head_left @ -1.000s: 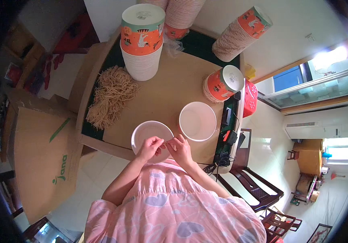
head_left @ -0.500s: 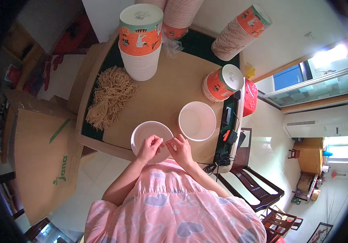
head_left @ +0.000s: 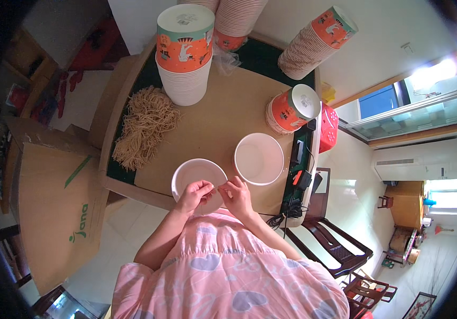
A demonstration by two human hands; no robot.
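Close to my body, my left hand (head_left: 196,196) and my right hand (head_left: 235,195) face each other above the near white paper tub (head_left: 199,169). Each has its thumb and fingertips pinched together. Whatever lies between the fingertips is too small and fine to make out. My left wrist hides part of the tub's near side. A second open white tub (head_left: 259,159) stands just beyond my right hand. Farther off to the left, a tangled bundle of beige string (head_left: 146,127) lies on the table.
A tall stack of white and orange tubs (head_left: 185,64) stands upside down at the back left. Behind and right are more stacks (head_left: 316,45) and a short one (head_left: 293,109). Black adapters and cables (head_left: 295,207) line the right edge. A cardboard box (head_left: 58,212) sits left of the table.
My hands have barely shifted; the left fingers have turned slightly and sit a touch lower. The tubs and the string bundle stay where they were.
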